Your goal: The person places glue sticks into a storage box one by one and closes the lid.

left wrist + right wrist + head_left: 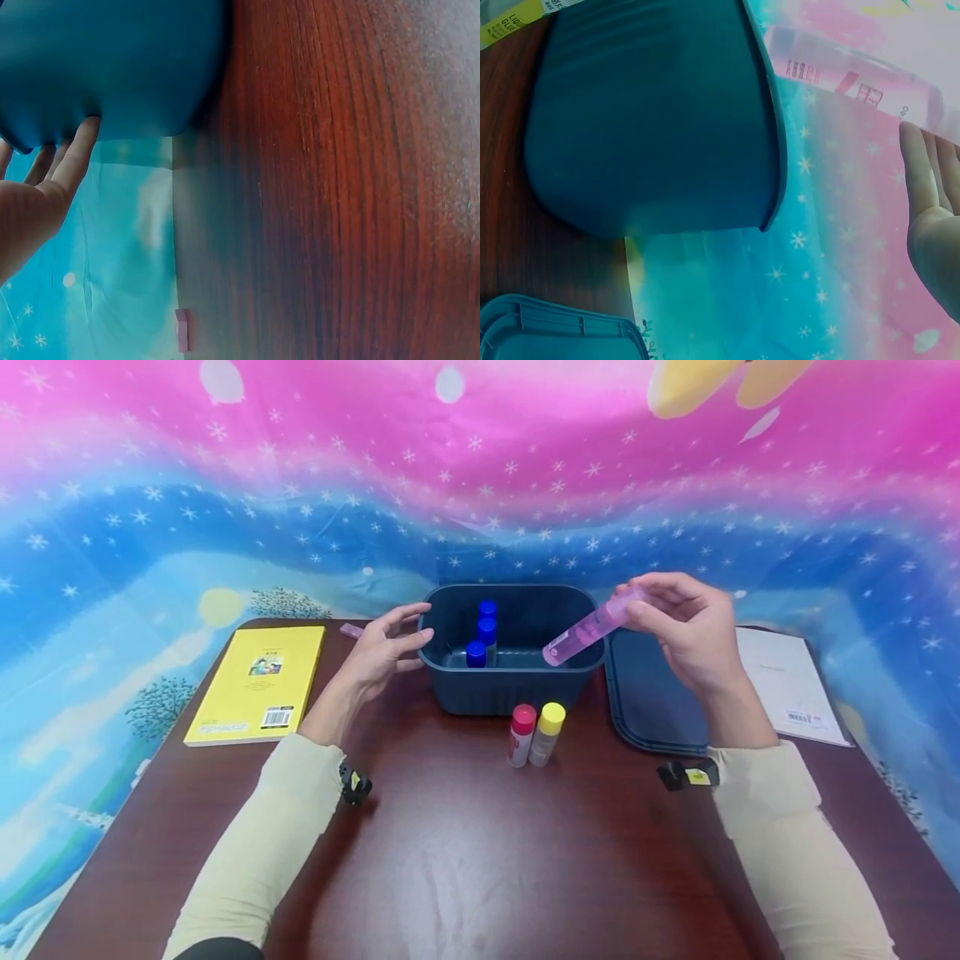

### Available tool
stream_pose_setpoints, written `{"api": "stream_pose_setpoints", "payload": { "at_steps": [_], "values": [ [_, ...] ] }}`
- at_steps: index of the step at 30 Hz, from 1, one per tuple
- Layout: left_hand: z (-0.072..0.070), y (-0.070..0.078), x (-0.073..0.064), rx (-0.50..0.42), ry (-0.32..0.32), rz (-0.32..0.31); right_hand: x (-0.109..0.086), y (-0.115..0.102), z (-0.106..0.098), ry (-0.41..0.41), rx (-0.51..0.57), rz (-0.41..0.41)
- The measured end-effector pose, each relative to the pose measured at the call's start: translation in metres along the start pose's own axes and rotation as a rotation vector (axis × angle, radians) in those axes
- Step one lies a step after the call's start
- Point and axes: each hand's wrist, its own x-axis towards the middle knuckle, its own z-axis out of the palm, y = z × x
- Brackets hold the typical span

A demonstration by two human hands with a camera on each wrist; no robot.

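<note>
A dark blue-grey plastic bin [510, 692] stands at the back middle of the table. Straight fingers of my left hand [386, 647] touch its left wall and rim; the left wrist view shows fingertips [91, 124] against the outer wall. My right hand [693, 622] pinches the upper end of a see-through pink tube [588, 635], tilted with its lower end over the bin's right part. Inside the bin, at the left, are several blue-capped bottles [487, 633]. In front of it stand a red-capped bottle [520, 739] and a yellow-capped liquid glue bottle [547, 737].
A yellow book [258, 681] lies at the table's left. Right of the bin is a dark lid [656, 702], with a white book [787, 685] beyond it. A small pink piece [351, 631] lies behind my left hand. A patterned cloth [450, 460] hangs behind the table.
</note>
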Motion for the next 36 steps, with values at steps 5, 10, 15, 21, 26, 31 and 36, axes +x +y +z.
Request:
{"api": "stream_pose_setpoints", "payload": {
  "at_steps": [5, 10, 15, 21, 26, 31, 36],
  "values": [
    [0.000, 0.000, 0.001, -0.009, 0.006, -0.001, 0.005, 0.006, 0.004, -0.023, -0.096, 0.047],
    [0.000, -0.001, 0.002, -0.009, 0.018, -0.001, 0.011, 0.014, 0.009, -0.047, -0.184, 0.096],
    [0.000, 0.000, 0.003, -0.012, 0.032, -0.010, 0.017, 0.021, 0.015, -0.048, -0.277, 0.136],
    [0.000, 0.002, 0.001, -0.015, 0.040, -0.010, 0.024, 0.032, 0.025, -0.073, -0.394, 0.191],
    [-0.001, 0.002, -0.001, -0.022, 0.027, -0.016, 0.027, 0.040, 0.032, -0.114, -0.508, 0.239],
    [-0.002, 0.002, -0.001, -0.056, 0.003, -0.028, 0.031, 0.045, 0.035, -0.126, -0.565, 0.279],
    [-0.004, 0.001, -0.001, -0.105, -0.020, -0.037, 0.038, 0.049, 0.037, -0.150, -0.604, 0.317]
  ]
}}
